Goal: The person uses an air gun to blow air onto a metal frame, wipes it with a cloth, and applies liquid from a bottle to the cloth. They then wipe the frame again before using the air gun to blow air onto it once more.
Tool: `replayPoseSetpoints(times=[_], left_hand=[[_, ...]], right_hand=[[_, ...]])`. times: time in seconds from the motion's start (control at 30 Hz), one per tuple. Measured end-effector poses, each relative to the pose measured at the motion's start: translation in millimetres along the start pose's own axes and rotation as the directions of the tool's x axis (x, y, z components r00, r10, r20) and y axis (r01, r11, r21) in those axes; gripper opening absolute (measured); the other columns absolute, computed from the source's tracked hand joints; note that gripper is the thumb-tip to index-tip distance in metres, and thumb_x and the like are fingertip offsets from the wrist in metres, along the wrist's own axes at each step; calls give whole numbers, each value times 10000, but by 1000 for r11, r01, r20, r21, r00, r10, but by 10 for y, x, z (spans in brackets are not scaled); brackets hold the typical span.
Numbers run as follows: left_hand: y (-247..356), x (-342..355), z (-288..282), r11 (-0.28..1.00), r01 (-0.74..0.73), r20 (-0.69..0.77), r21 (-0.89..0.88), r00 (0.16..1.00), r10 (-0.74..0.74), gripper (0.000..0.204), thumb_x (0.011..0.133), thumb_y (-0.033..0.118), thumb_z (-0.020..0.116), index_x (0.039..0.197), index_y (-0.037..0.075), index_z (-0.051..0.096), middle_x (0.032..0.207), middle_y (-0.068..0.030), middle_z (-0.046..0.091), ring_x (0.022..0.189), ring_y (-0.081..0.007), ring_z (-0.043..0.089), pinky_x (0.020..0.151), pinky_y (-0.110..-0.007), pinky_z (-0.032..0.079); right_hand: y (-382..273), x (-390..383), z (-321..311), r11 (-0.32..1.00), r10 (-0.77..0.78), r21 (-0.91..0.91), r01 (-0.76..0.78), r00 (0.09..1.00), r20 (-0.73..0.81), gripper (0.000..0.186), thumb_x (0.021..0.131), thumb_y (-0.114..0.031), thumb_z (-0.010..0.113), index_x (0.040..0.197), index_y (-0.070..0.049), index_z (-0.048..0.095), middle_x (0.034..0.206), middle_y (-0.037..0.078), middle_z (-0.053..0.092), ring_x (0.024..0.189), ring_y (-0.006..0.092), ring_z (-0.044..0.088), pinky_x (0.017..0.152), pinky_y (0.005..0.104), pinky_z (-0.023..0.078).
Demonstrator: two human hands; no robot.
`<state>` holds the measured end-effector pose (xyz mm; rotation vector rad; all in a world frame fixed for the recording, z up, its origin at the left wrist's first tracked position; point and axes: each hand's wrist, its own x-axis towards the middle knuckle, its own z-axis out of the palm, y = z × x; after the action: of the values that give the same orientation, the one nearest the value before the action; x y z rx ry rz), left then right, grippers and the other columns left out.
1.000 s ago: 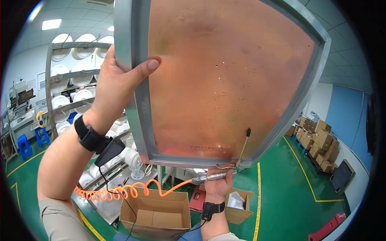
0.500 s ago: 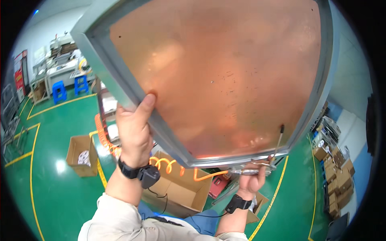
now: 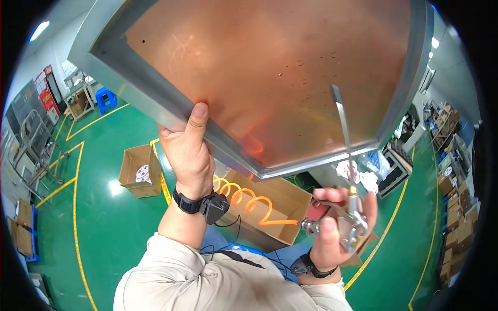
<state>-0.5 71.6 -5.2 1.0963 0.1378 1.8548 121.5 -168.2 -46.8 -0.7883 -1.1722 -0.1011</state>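
A metal-framed stencil (image 3: 259, 78) is held up in front of me and tilted. Its shiny sheet reflects copper tones and has small slots grouped right of the middle. My left hand (image 3: 187, 155) grips the left side of the frame, thumb over the near face, fingers hidden behind. Lower right, my right hand (image 3: 332, 233) is wrapped around a silver air blow gun (image 3: 355, 210). The gun's long thin nozzle points up in front of the sheet's lower right; whether its tip touches I cannot tell. An orange coiled hose (image 3: 251, 205) runs to the gun.
Beneath the stencil stands a large open cardboard box (image 3: 277, 207). A smaller carton (image 3: 140, 173) with a white reel is on the green floor to the left. Further off are a blue stool (image 3: 106, 99), a metal cart (image 3: 39, 140) and stacked boxes (image 3: 456, 217) on the right.
The air gun has turned from lying sideways below the frame to nozzle up in front of the sheet. The stencil sits slightly higher and further left in view. My left hand keeps its grip.
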Motion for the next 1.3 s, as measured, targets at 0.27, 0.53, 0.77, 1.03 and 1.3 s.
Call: replayPoseSetpoints(times=[0.27,0.53,0.77,1.03,1.3], left_hand=[[-97,-46,-49,993,-53,36,108,998,49,224,986,103,792,1152,75,643,1021,19,658,910,-104,604,863,-291,482],[-188,-72,-161,990,-63,66,127,996,55,252,993,151,793,1167,48,642,1037,10,670,939,-105,606,872,-299,481],[-192,-87,-221,991,-54,100,124,994,41,306,995,165,795,1224,37,638,1081,-3,679,973,-116,621,905,-300,485],[-169,-88,-287,991,-29,138,132,990,10,375,999,167,791,1292,19,611,1136,-28,687,1032,-137,633,949,-313,494],[-203,-108,-303,986,-75,123,151,991,57,363,1002,153,785,1286,10,611,1142,-38,688,1032,-139,634,930,-311,499]], right_hand=[[166,79,154,985,52,-171,-26,988,148,619,946,38,670,1513,64,423,1264,266,691,1126,322,713,1012,428,566],[205,71,182,981,61,-191,-35,989,136,538,956,18,671,1458,55,479,1224,240,701,1077,299,707,963,410,573],[179,55,181,973,111,-215,-81,985,130,510,963,17,666,1441,53,492,1165,215,700,987,256,697,868,373,571],[127,40,176,969,158,-209,-129,979,128,505,968,23,660,1444,45,495,1119,194,692,901,207,672,791,329,558],[119,42,179,963,157,-237,-126,981,117,514,969,21,660,1455,39,498,1072,166,686,840,171,660,748,300,545]])
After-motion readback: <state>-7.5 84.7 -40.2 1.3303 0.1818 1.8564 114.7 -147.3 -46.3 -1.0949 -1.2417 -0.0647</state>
